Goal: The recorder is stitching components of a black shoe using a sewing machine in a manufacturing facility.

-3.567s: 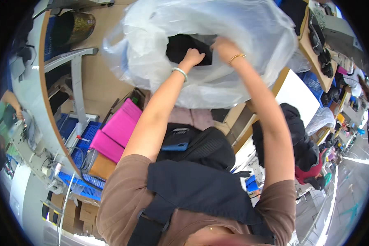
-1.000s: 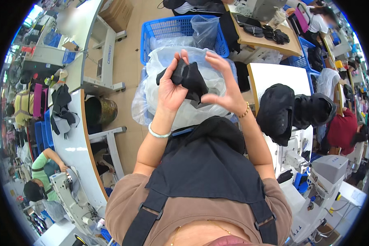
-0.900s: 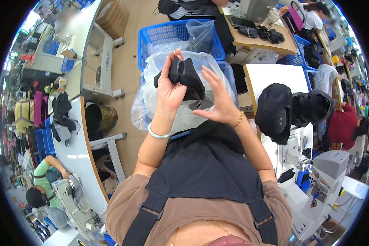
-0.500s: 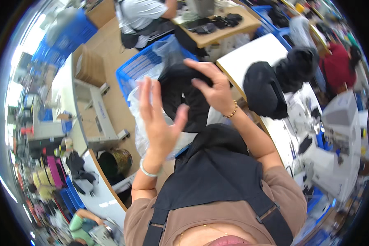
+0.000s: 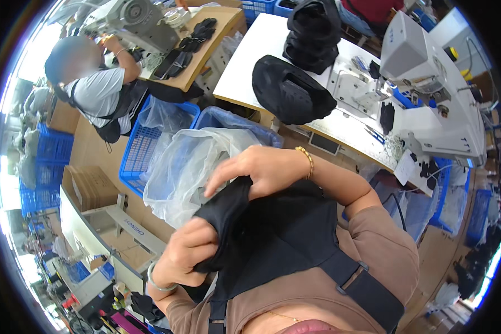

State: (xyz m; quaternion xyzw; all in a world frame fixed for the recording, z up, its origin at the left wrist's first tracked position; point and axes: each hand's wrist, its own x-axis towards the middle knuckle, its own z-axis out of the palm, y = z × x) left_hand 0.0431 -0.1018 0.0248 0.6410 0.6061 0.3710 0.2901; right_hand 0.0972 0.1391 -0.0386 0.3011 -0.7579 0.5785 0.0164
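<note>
We hold a black fabric piece [image 5: 224, 207] before the apron [image 5: 300, 234], left hand [image 5: 186, 245] clenched on its near edge, right hand [image 5: 267, 170] curved over the far one, pinch unclear, apparently steadying it from both ends

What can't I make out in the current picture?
All in the head view:
- Inner side of the black fabric piece: hidden by its own folds and the left hand.
- Right hand's grip: contact hidden beneath its fingers.
- Fabric's far edge: lost against the black apron.
- Plastic bag contents: obscured by cloudy film.
- Person in red: cut off by the upper edge.
</note>
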